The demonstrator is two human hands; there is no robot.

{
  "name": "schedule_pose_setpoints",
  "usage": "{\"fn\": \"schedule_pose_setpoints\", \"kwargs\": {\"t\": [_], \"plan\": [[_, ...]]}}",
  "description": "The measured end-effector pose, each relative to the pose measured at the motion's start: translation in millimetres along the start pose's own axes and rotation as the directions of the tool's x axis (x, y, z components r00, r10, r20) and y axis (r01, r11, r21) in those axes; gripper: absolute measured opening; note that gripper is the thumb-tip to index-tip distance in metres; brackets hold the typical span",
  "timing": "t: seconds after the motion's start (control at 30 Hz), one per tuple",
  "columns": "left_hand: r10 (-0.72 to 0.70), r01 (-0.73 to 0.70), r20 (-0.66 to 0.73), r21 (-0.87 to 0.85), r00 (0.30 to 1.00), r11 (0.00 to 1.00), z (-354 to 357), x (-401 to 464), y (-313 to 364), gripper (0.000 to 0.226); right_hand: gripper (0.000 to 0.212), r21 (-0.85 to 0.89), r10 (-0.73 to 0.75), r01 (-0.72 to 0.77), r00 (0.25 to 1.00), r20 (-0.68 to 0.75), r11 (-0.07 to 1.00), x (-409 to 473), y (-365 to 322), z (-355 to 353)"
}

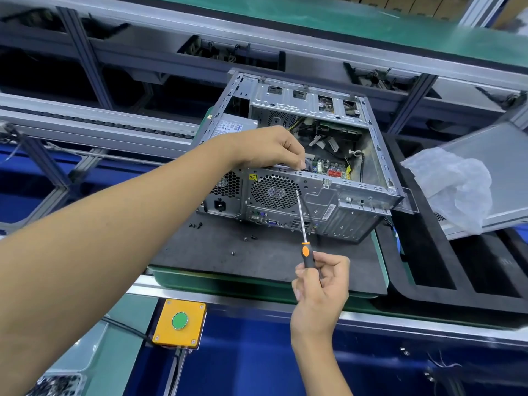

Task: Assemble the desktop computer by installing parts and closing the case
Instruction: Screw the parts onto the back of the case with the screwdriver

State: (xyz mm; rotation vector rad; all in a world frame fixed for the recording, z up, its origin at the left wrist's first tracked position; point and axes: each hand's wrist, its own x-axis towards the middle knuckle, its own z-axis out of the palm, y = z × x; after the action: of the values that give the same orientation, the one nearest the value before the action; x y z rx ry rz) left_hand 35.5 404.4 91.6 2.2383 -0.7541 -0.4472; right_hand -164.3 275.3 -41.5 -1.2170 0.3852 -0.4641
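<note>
An open grey computer case (354, 195) lies on its side on a dark mat (257, 258), its rear panel with the round fan grille (274, 191) facing me. Boards and cables show inside. My left hand (271, 148) reaches over the case's top rear edge, with its fingers curled on that edge near the fan. My right hand (320, 284) grips the black and orange handle of a screwdriver (303, 224). The screwdriver's tip touches the rear panel at the right edge of the fan grille.
Several loose screws (197, 225) lie on the mat left of the case. A grey side panel (491, 167) with a clear plastic bag (454, 187) on it leans at the right. A yellow box with a green button (180, 321) sits at the bench's front. Black foam trays (428, 267) lie right.
</note>
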Motion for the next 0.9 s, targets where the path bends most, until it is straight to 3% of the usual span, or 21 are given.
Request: {"fn": "schedule_pose_setpoints", "kwargs": {"t": [0.17,0.43,0.6,0.8,0.9], "plan": [[0.029,-0.029,-0.01,0.018,1.0,0.999,-0.7,2.6,-5.4,0.029,0.033,0.009,0.01,-0.01,1.0,-0.003,1.0,-0.1,-2.3,2.1],[0.064,-0.064,0.011,0.025,0.998,0.998,-1.4,2.4,-4.9,0.03,0.038,-0.003,0.0,0.0,1.0,-0.002,1.0,3.3,-5.2,1.4],[0.082,-0.082,0.016,-0.003,0.996,0.997,-0.9,1.4,-3.7,0.044,0.033,0.001,0.004,-0.004,1.0,-0.008,1.0,5.1,-7.3,2.2],[0.101,-0.099,0.059,-0.029,0.993,0.995,-2.8,0.8,-5.3,0.032,0.032,0.008,0.0,0.0,1.0,-0.018,1.0,7.3,-8.9,3.4],[0.091,-0.092,0.039,0.041,0.995,0.995,-2.9,3.5,-9.5,0.037,0.032,0.009,-0.004,0.004,1.0,-0.014,1.0,8.0,-8.7,3.9]]}}
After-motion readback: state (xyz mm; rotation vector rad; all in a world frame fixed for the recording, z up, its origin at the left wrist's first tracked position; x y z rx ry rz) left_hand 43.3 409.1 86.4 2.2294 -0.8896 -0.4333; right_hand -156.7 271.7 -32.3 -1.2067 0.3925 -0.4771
